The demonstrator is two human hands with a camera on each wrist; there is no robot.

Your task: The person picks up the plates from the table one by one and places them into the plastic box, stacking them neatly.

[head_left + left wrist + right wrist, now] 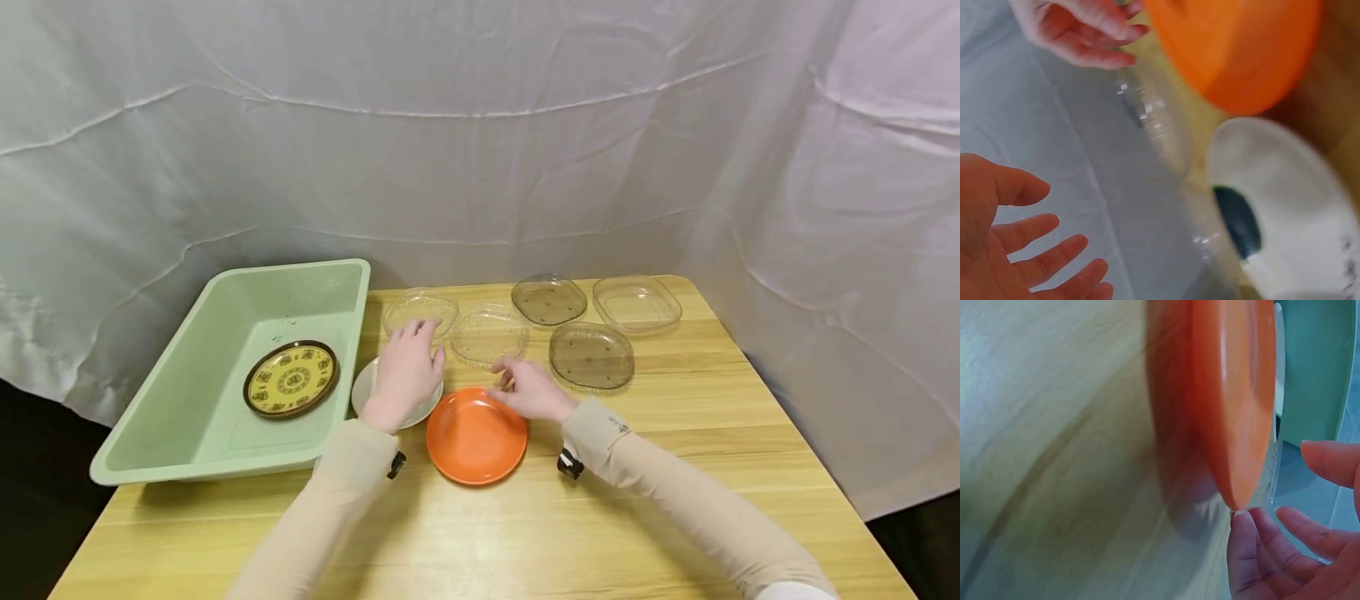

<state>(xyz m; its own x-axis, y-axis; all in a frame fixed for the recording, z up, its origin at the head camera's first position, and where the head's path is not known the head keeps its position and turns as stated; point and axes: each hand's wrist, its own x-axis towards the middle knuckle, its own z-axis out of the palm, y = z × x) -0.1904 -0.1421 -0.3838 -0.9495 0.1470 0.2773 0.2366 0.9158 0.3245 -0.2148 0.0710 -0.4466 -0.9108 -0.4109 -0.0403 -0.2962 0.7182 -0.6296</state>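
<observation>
Two hands, both empty, fingers loose and partly spread. Orange plate lies on the table, landmark for the rest. My right hand is at its far right edge, fingers slightly bent, thumb apart; one fingertip is right by the rim, can't tell if touching. My left hand is left of and beyond the orange plate, above a white plate, fingers fairly straight, thumb out. White plate sits just left of the orange plate. Further left of it: green basin with a yellow patterned plate inside, brown rim. Beyond the orange plate: clear dish, plus a second clear one off to its left. Beyond it, rightward: two smoky dishes and a clear squarish dish, the furthest right.
</observation>
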